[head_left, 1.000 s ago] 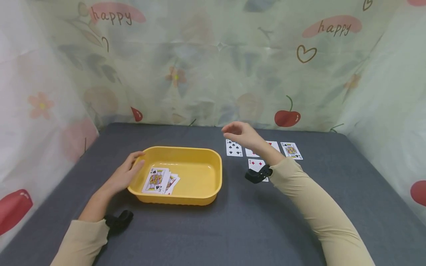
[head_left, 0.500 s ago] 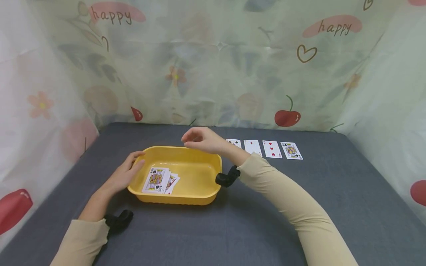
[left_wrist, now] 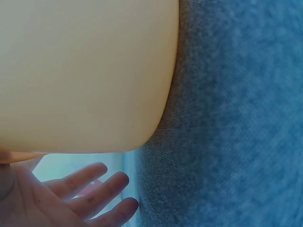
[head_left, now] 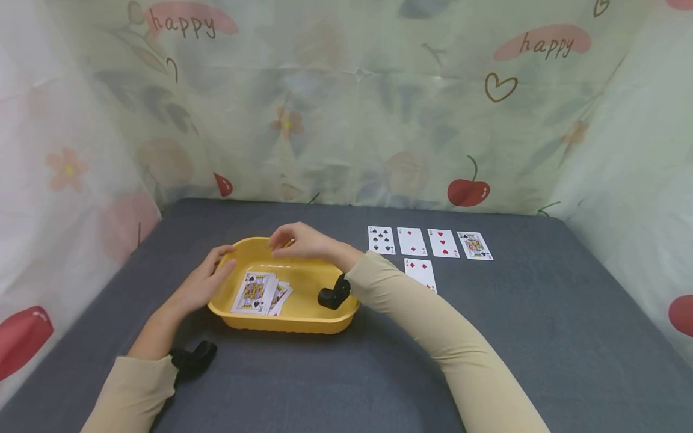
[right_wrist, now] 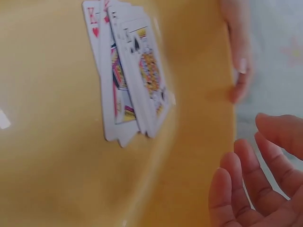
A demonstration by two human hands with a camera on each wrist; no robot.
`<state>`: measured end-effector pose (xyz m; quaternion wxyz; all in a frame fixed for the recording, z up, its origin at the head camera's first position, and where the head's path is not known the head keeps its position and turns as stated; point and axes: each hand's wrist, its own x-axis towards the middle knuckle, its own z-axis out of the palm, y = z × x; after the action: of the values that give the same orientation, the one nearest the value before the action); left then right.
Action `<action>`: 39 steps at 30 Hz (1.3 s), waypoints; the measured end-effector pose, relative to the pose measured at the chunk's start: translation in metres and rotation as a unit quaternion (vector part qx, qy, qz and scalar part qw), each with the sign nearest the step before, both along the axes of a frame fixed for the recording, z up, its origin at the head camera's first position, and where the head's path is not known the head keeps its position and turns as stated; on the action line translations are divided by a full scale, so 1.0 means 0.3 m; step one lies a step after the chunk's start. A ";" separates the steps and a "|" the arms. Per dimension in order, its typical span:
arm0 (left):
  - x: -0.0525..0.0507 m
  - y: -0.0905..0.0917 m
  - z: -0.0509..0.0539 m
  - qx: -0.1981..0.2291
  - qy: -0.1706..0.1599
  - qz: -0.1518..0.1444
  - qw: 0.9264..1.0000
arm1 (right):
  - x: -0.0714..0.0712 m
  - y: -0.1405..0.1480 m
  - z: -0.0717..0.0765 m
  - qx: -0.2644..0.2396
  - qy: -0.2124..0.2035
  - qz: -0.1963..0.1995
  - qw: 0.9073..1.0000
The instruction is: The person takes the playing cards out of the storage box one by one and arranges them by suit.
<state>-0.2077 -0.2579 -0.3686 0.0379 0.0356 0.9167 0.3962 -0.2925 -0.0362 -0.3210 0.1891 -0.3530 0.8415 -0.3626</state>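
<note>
Beige-sleeved right hand (head_left: 303, 243), over the far part of the yellow tray (head_left: 298, 325): fingers bent loosely, thumb apart from them, nothing pinched; whether it touches the rim cannot be told. Left hand (head_left: 201, 284), at the tray's left end: thumb inside the rim, fingers outside, the lower ones spread and slack in the left wrist view; a light hold, apparently enough to keep the tray from sliding. Black wrist device (head_left: 334, 293) on the right arm, hanging over the tray; its fellow, the black camera mount (head_left: 195, 359), on the left arm, both turned presumably to watch the work. In the tray, left side, face up: king of spades (head_left: 253, 293), topmost; lower cards (head_left: 280, 297) slipping out to its right, a king of hearts among them in the right wrist view; the uneven fan suggests cards dropped rather than squared. Right of the tray, a row set apart, likely so each face can be read: seven of spades (head_left: 382, 240), two of diamonds (head_left: 412, 241), three of hearts (head_left: 443, 243), court card (head_left: 475, 246), suit too small to tell. Nearer, below the row: four of diamonds (head_left: 419, 273), its lower edge behind the right sleeve (head_left: 428, 325). Beneath all, dark grey cloth (head_left: 325, 385); behind, printed curtain (head_left: 352, 120) with cherries and flowers, seemingly a screen.
</note>
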 end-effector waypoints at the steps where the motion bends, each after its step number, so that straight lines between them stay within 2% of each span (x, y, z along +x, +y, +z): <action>1: -0.001 0.000 0.000 -0.001 0.000 0.000 1.000 | 0.000 -0.009 -0.007 0.003 -0.007 0.000 1.000; 6: -0.004 -0.004 -0.001 -0.005 -0.001 0.000 1.000 | 0.002 -0.049 -0.037 0.029 -0.033 0.003 0.999; 15: -0.003 -0.005 0.000 -0.011 -0.004 0.001 1.000 | 0.010 -0.106 -0.079 0.068 -0.041 0.016 0.997; 24: -0.002 -0.005 0.000 -0.006 -0.006 0.000 1.000 | 0.013 -0.131 -0.109 0.129 0.030 0.012 0.991; 34: 0.001 -0.003 0.003 0.001 -0.008 0.002 1.000 | 0.026 -0.144 -0.123 0.165 0.059 0.023 0.984; 39: -0.001 -0.003 0.001 -0.001 -0.010 0.003 1.000 | 0.027 -0.141 -0.122 0.157 0.057 0.015 0.986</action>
<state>-0.2080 -0.2588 -0.3684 0.0457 0.0293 0.9168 0.3957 -0.2844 -0.0785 -0.3576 0.1992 -0.3518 0.8921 -0.2019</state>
